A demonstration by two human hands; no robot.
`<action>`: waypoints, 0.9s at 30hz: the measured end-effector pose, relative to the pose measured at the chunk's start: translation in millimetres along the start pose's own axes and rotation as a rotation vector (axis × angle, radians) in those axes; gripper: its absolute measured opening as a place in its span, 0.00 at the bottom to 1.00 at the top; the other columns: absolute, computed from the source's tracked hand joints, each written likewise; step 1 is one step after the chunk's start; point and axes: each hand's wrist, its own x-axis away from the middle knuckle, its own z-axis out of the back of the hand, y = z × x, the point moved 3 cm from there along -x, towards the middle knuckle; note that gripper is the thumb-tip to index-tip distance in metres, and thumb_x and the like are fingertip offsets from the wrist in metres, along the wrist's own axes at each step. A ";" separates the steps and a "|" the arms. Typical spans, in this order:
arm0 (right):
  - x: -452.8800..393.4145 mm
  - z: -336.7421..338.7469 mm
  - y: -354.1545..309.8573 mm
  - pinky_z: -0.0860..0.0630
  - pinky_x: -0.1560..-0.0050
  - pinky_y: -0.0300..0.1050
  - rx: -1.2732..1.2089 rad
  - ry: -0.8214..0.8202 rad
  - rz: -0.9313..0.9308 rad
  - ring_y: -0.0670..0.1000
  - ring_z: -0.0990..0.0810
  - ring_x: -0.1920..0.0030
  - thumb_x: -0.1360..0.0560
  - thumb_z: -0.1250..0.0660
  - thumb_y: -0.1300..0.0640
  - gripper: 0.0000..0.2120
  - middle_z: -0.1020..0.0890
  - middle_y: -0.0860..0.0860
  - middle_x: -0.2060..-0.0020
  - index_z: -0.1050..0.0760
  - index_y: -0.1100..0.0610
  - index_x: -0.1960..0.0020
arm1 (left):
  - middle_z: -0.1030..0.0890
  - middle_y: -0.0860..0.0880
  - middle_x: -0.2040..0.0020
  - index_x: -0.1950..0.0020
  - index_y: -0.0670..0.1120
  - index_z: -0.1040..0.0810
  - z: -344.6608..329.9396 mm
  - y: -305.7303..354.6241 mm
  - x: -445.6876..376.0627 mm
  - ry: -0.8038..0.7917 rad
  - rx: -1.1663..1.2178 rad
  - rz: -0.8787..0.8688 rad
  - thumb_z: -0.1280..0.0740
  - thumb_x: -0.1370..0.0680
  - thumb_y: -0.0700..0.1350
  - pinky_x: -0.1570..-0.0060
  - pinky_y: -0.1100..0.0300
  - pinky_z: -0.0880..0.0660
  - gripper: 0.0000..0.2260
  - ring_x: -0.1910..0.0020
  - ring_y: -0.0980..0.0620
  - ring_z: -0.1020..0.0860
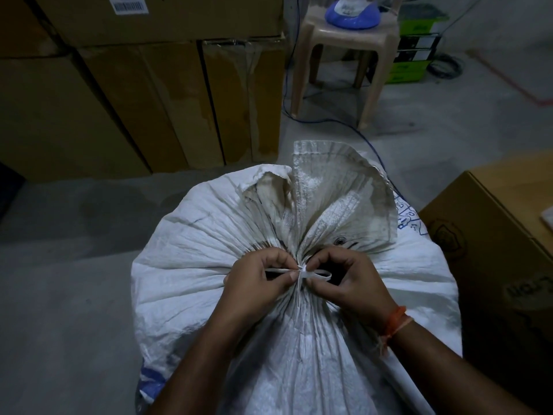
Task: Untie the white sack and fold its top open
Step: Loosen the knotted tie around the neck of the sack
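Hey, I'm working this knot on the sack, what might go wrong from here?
Both hands, left hand and right hand, pinch the thin white tie at the sack neck. Pulling the wrong strand may tighten the knot. The light is dim, so strands are hard to tell apart.

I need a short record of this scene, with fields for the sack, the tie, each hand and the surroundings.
sack: white sack, neck gathered, still tied
tie: white strip, knotted at the neck, loops to both sides
left hand: left hand pinches the strip beside the knot
right hand: right hand pinches at the knot
surroundings: cardboard boxes, plastic stool, concrete floor
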 end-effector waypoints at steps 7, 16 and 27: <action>0.0 -1.3 -0.9 0.17 0.52 0.59 0.003 -0.015 -0.010 0.60 0.14 0.56 0.30 0.22 0.68 0.07 0.14 0.54 0.59 0.16 0.58 0.56 | 0.12 0.53 0.59 0.55 0.53 0.14 -2.1 3.1 1.6 -0.013 0.026 0.003 0.23 0.28 0.55 0.47 0.39 0.17 0.07 0.55 0.49 0.12; 0.0 -1.3 -0.7 0.18 0.53 0.46 0.000 -0.031 -0.019 0.53 0.14 0.56 0.31 0.23 0.70 0.07 0.13 0.54 0.59 0.16 0.61 0.56 | 0.10 0.50 0.58 0.54 0.52 0.13 11.0 -5.7 -2.8 -0.029 0.036 0.033 0.24 0.29 0.50 0.44 0.38 0.17 0.06 0.53 0.47 0.11; 0.0 -1.2 -0.8 0.18 0.52 0.52 -0.005 -0.031 -0.020 0.54 0.14 0.57 0.31 0.23 0.73 0.09 0.14 0.57 0.59 0.16 0.62 0.56 | 0.11 0.50 0.58 0.55 0.53 0.13 4.7 -5.8 -2.6 -0.015 0.079 0.046 0.25 0.29 0.51 0.44 0.39 0.17 0.06 0.53 0.45 0.12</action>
